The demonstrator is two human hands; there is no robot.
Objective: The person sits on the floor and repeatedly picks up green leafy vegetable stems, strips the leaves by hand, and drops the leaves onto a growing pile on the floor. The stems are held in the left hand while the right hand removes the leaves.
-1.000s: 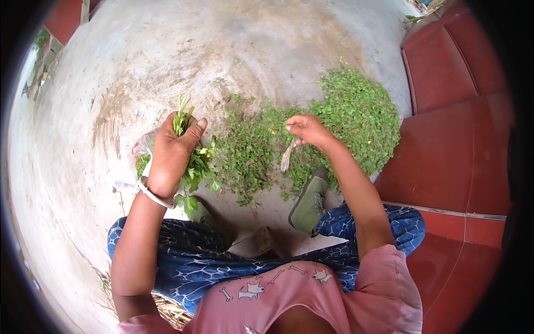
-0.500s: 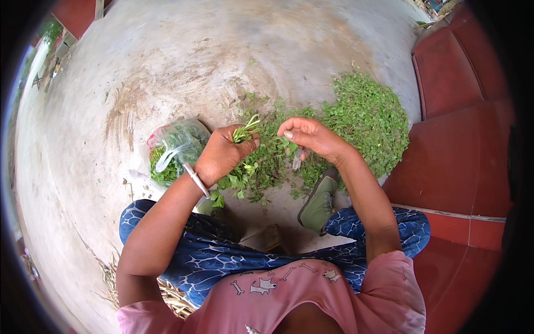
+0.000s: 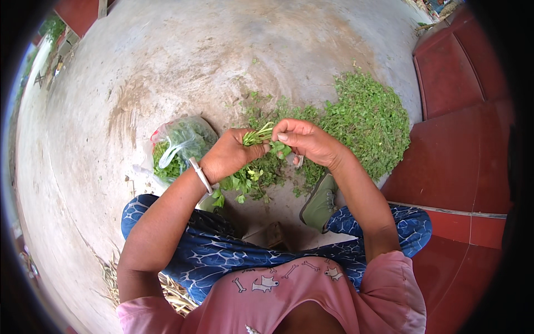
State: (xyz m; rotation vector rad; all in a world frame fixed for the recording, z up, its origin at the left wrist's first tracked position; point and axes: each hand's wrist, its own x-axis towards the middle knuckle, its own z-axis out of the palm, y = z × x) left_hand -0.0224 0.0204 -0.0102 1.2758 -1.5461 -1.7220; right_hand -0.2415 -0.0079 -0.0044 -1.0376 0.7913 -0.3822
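Observation:
My left hand (image 3: 229,153) is closed around a bunch of leafy greens (image 3: 257,135). Pale green stems stick out past the thumb, and leaves hang down below the palm. Close against it, my right hand (image 3: 306,139) pinches at the stem ends with thumb and forefinger. A leafy sprig (image 3: 280,149) shows under the right fingers, its stem hidden by them. A small pale piece below the right palm is too small to make out. Beneath both hands, loose greens (image 3: 267,173) lie strewn on the concrete.
A large heap of greens (image 3: 367,122) spreads on the floor at the right. To the left sits a clear plastic bag (image 3: 192,139) stuffed with greens. Red panels (image 3: 445,161) line the right side. My green shoe (image 3: 321,205) stands beside the strewn greens.
My right hand has moved left and my left hand slightly right, so they now meet at the stems. The leafy sprig has come left with the right hand.

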